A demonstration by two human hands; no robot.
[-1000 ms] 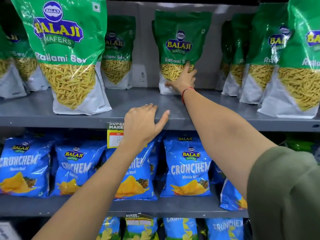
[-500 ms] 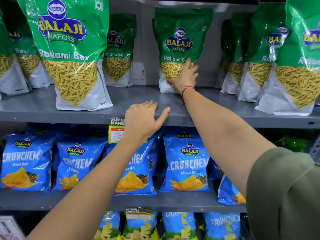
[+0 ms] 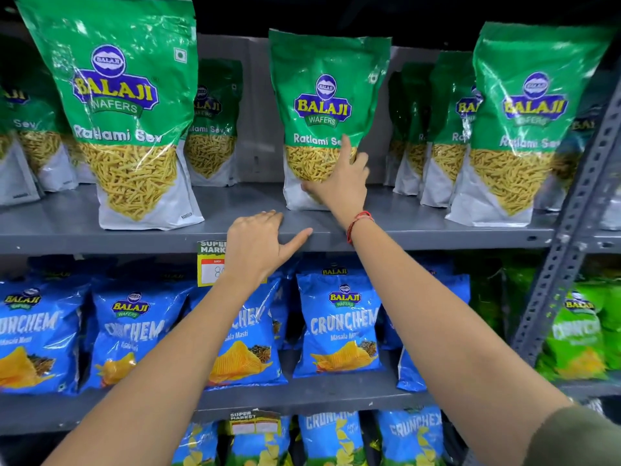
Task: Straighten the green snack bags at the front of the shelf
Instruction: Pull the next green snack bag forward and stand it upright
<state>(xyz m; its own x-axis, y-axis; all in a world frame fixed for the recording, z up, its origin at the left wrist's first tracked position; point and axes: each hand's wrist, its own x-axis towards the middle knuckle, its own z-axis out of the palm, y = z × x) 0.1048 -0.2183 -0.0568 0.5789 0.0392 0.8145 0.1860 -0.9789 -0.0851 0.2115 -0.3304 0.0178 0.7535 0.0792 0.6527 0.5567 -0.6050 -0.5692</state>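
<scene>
Green Balaji Ratlami Sev bags stand on the grey upper shelf (image 3: pixel 67 227). The middle green bag (image 3: pixel 324 95) stands upright a little behind the shelf's front edge. My right hand (image 3: pixel 339 186) grips its lower right part, with the index finger stretched up its front and the thumb low on the bag. A large left front bag (image 3: pixel 124 112) and a right front bag (image 3: pixel 524 129) stand near the edge. My left hand (image 3: pixel 258 243) rests on the shelf's front edge, fingers on top, thumb out, holding nothing.
More green bags stand further back, one on the left (image 3: pixel 215 129) and several on the right (image 3: pixel 416 129). Blue Crunchem bags (image 3: pixel 339 324) fill the shelf below. A price tag (image 3: pixel 210 264) hangs under my left hand. A perforated metal upright (image 3: pixel 571 213) runs along the right.
The middle green bag has come forward from the back of the shelf with my right hand on it. My left hand has stayed on the shelf edge.
</scene>
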